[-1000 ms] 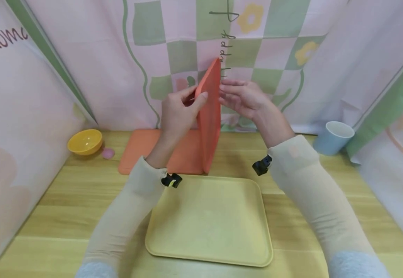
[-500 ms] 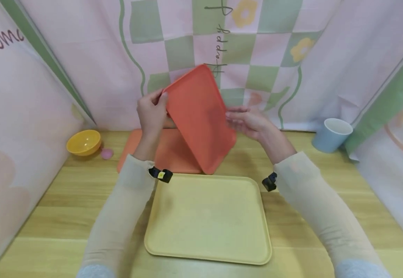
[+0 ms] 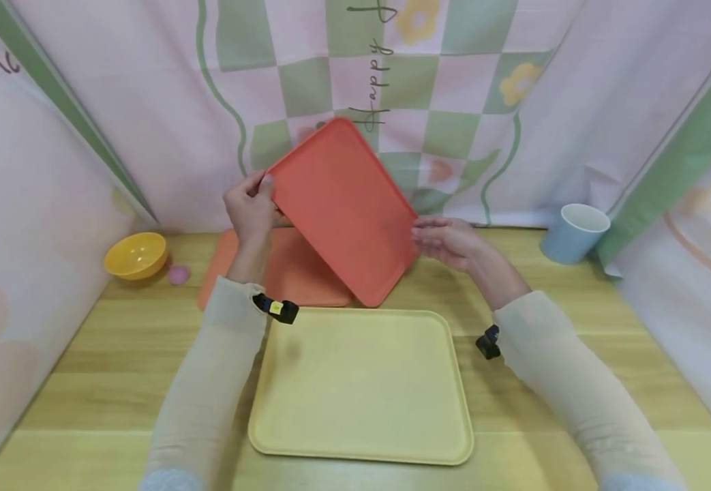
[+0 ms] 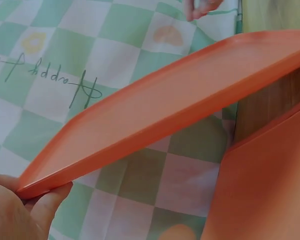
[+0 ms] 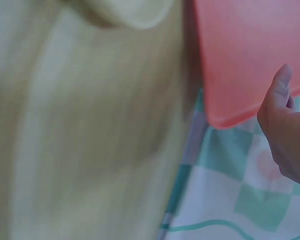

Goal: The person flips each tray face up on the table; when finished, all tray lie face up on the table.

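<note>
My left hand (image 3: 249, 211) pinches a corner of an orange-red tray (image 3: 343, 211), thumb on the near face. The tray stands tilted, its inner face toward me and its lowest corner down by the table. Beside its right edge is my right hand (image 3: 447, 242), fingers extended; whether they touch the rim I cannot tell. In the left wrist view, the held tray (image 4: 155, 105) slants upward above a second orange tray (image 4: 270, 175). That second tray (image 3: 300, 273) lies flat on the table, partly hidden. A yellow tray (image 3: 361, 382) lies flat in front.
On the left stand a yellow bowl (image 3: 136, 256) and a small pink round object (image 3: 178, 275). A light blue cup (image 3: 575, 234) is at the back right. Behind the wooden table (image 3: 533, 382) hangs a checkered curtain (image 3: 306, 88).
The held tray has turned from nearly edge-on to facing me. My left hand has moved left with its corner, and my right hand has moved down and slightly right.
</note>
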Demonstrator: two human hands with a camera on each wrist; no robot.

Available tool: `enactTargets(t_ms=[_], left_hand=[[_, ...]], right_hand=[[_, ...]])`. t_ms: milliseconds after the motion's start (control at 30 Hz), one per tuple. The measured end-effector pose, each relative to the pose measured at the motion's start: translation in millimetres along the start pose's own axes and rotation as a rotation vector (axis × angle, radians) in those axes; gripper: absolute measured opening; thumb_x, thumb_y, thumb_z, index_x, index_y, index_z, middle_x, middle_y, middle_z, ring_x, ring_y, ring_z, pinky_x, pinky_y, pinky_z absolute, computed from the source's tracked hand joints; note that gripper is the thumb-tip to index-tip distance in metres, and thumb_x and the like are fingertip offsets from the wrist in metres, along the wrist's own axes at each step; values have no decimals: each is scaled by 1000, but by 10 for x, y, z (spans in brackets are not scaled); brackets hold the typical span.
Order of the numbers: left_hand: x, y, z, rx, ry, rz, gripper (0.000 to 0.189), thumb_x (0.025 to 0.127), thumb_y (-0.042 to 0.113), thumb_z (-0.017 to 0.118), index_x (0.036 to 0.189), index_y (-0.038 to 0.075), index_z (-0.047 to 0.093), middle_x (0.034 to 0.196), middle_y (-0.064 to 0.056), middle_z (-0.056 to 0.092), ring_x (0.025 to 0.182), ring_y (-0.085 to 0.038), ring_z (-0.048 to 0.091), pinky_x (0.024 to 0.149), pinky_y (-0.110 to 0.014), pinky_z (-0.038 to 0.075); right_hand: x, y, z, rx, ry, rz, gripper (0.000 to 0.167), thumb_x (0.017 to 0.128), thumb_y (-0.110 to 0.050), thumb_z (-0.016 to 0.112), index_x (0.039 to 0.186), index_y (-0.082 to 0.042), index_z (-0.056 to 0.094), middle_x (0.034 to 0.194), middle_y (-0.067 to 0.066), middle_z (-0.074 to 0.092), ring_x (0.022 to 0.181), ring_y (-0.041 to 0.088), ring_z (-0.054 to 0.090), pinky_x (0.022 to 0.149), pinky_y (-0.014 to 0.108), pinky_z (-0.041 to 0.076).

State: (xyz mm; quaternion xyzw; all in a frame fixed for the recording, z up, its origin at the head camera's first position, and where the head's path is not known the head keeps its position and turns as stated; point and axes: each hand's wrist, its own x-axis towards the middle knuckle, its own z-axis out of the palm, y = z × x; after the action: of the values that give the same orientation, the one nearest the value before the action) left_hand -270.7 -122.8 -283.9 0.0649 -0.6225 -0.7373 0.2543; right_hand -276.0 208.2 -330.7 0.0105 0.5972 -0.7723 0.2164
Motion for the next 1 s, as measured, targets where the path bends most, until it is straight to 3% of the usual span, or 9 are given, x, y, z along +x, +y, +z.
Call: enactTargets(t_ms=[167,333,500,633,733,900,1000], left_hand=[[-7,-13,-7,-60,5,-12,23,101,3,60,119,-4,73,84,-11,66,52,-14,56,43,-20,48],[-12,-31,5,-172,22,-50,23,100,-1,60,119,-6,72,79,-10,66,49,-14,55,40,-21,46],[-5,-55,4,-235,52,-109,26,99,-2,60,123,-6,70,93,-18,69,55,-15,60,39,-24,48],[-11,-65,-9,-246,64,-151,29,99,-1,59,126,-4,68,112,-23,68,72,-19,68,42,-26,51],[-32,-67,-19,-244,54,-173,29,101,1,58,128,-3,68,117,-24,66,78,-22,69,45,-26,52],[-57,-83,-24,-264,59,-200,31,102,2,57,131,-5,64,120,-21,63,83,-24,70,48,-28,56],[-58,-102,-24,-283,73,-218,30,102,2,57,130,-5,66,118,-21,64,79,-23,71,47,-28,55]], right_hand=[[-22,144,-127,-28,18,11,25,100,9,55,124,7,52,94,7,72,91,18,72,101,37,51],[-42,207,-236,-20,33,24,29,99,10,55,127,11,49,98,10,73,95,21,72,104,39,47],[-76,212,-342,-3,53,26,31,100,11,53,130,12,47,97,10,73,94,20,73,101,36,49],[-95,210,-393,40,68,34,18,100,11,53,117,7,55,95,11,74,91,21,73,97,34,53],[-97,217,-402,52,74,29,13,100,11,53,112,6,57,94,11,74,90,21,73,96,35,53],[-87,262,-385,62,52,26,31,100,10,54,131,10,48,96,11,75,92,22,74,104,42,45],[-95,282,-352,107,53,18,37,99,12,52,135,7,42,96,11,75,92,22,74,99,41,50]])
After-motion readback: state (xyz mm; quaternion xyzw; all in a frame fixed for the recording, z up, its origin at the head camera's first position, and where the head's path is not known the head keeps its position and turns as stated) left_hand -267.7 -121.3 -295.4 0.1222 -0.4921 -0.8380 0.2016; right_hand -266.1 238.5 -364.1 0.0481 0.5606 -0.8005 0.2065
